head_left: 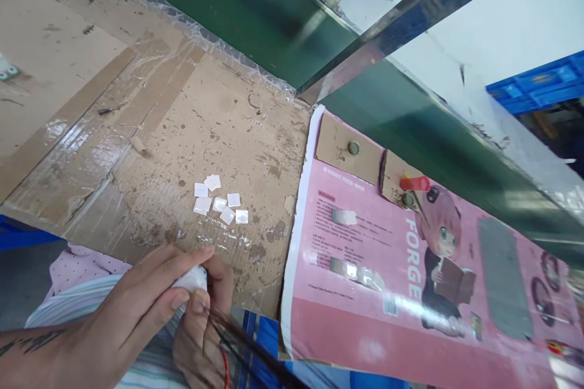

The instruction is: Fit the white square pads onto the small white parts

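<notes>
Close to the cardboard's front edge, my left hand (130, 310) and my right hand (198, 337) meet around a small white piece (195, 280). It shows between the left fingers and the right thumb; its exact kind I cannot make out. Both hands are closed on it, and part of it is hidden behind the fingers. Beyond the fingertips, several small white square pieces (201, 205) lie loosely grouped on the stained cardboard surface (219, 121). A red cord circles my right wrist, and dark hair strands cross in front of that hand.
To the right lies a pink printed sheet (347, 322), bearing two cardboard pieces (337, 146) with bottle caps (353, 148), a red-and-yellow item (415, 183) and small whitish pieces (358, 273). A green panel (219, 6) and metal frame (387, 24) border the back.
</notes>
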Action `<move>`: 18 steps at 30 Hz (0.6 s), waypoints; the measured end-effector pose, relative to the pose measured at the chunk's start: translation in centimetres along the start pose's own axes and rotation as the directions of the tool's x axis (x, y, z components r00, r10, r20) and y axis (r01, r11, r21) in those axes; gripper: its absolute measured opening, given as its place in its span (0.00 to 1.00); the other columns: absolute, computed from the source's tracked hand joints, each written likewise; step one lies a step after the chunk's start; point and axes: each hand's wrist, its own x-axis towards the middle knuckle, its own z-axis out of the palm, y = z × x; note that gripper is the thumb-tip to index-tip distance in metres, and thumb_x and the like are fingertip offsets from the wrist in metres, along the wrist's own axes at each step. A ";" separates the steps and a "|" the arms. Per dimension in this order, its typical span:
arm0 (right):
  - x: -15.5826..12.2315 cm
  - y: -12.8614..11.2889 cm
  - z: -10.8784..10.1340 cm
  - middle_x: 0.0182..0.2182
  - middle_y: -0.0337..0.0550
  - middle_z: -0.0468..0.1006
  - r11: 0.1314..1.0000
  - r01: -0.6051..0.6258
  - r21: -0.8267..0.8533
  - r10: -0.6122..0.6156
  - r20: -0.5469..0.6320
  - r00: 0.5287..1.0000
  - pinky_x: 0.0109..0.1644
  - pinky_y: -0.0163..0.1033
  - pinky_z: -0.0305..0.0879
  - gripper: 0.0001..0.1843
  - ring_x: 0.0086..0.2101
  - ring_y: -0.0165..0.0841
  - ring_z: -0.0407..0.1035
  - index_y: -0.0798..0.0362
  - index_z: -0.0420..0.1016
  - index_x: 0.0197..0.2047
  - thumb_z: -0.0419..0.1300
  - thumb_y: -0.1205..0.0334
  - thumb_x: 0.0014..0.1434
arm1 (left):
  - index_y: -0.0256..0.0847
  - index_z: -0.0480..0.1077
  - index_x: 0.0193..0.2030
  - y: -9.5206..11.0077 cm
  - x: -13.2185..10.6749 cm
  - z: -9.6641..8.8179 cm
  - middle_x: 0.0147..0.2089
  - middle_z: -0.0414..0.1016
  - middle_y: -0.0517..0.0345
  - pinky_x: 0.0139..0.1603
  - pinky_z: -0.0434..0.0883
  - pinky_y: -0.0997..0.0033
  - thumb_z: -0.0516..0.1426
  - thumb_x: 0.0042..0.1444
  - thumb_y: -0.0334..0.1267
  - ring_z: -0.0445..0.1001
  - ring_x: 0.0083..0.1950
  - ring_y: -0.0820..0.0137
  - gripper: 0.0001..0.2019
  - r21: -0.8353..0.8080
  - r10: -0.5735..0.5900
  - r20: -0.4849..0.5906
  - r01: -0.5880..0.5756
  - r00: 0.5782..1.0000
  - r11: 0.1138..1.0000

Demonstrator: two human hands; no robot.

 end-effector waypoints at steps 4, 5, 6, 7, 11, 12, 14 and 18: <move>1.2 -1.2 0.2 0.37 0.37 0.78 0.977 0.039 0.208 -0.023 -0.079 0.997 0.36 0.37 0.75 0.16 0.33 0.32 0.75 0.42 0.72 0.57 0.51 0.45 0.76 | 0.70 0.66 0.72 0.5 0.0 0.4 0.49 0.78 0.61 0.57 0.77 0.74 0.54 0.74 0.45 0.77 0.51 0.66 0.23 -0.122 -0.057 -0.100 0.045 0.993 0.991; 1.2 -1.4 0.3 0.36 0.37 0.78 0.972 0.026 0.233 -0.006 -0.087 0.996 0.36 0.37 0.75 0.17 0.32 0.33 0.75 0.43 0.73 0.56 0.51 0.44 0.76 | 0.69 0.69 0.70 0.5 0.0 0.5 0.48 0.78 0.60 0.56 0.77 0.74 0.54 0.73 0.46 0.77 0.49 0.66 0.21 -0.150 -0.076 -0.127 0.057 0.989 0.987; 1.2 -1.4 0.6 0.35 0.38 0.78 0.968 0.014 0.249 0.012 -0.104 0.995 0.35 0.38 0.76 0.18 0.31 0.34 0.75 0.44 0.74 0.54 0.51 0.43 0.76 | 0.67 0.71 0.68 0.5 0.0 0.6 0.46 0.78 0.59 0.55 0.77 0.73 0.55 0.73 0.47 0.76 0.47 0.65 0.20 -0.169 -0.094 -0.145 0.069 0.985 0.983; 1.1 -1.4 0.8 0.34 0.39 0.78 0.966 -0.002 0.259 0.034 -0.120 0.992 0.34 0.39 0.76 0.19 0.31 0.34 0.75 0.46 0.74 0.52 0.52 0.42 0.75 | 0.65 0.73 0.67 0.5 -0.1 0.6 0.45 0.78 0.59 0.55 0.77 0.73 0.56 0.72 0.47 0.76 0.46 0.65 0.19 -0.180 -0.110 -0.151 0.082 0.982 0.980; 0.3 -0.3 1.6 0.32 0.37 0.75 0.961 -0.023 0.275 0.068 -0.156 0.985 0.34 0.37 0.72 0.17 0.30 0.32 0.71 0.47 0.74 0.48 0.55 0.43 0.74 | 0.61 0.78 0.60 0.1 0.0 0.6 0.47 0.78 0.59 0.57 0.75 0.75 0.54 0.73 0.46 0.77 0.50 0.66 0.15 -0.215 -0.138 -0.103 0.114 0.985 0.970; 0.2 0.0 1.6 0.32 0.36 0.74 0.964 -0.021 0.267 0.061 -0.144 0.988 0.34 0.36 0.71 0.15 0.30 0.32 0.69 0.47 0.74 0.48 0.56 0.44 0.74 | 0.60 0.79 0.57 0.0 0.1 0.5 0.47 0.78 0.60 0.57 0.75 0.76 0.54 0.74 0.46 0.76 0.50 0.67 0.14 -0.242 -0.140 -0.091 0.115 0.986 0.964; 0.0 0.6 1.7 0.30 0.34 0.71 0.968 -0.008 0.251 0.038 -0.115 0.993 0.33 0.35 0.68 0.13 0.28 0.30 0.65 0.46 0.73 0.47 0.58 0.46 0.73 | 0.58 0.79 0.52 -0.2 0.3 0.5 0.43 0.76 0.61 0.54 0.75 0.80 0.53 0.74 0.47 0.75 0.46 0.70 0.12 -0.299 -0.141 -0.092 0.108 0.986 0.948; -0.2 0.8 1.6 0.29 0.34 0.69 0.978 -0.035 0.206 0.046 -0.051 0.998 0.32 0.36 0.68 0.14 0.27 0.30 0.64 0.47 0.72 0.46 0.56 0.46 0.72 | 0.56 0.78 0.49 -0.4 0.5 0.8 0.41 0.75 0.62 0.48 0.75 0.81 0.53 0.75 0.48 0.75 0.43 0.71 0.12 -0.341 -0.122 -0.128 0.072 0.984 0.937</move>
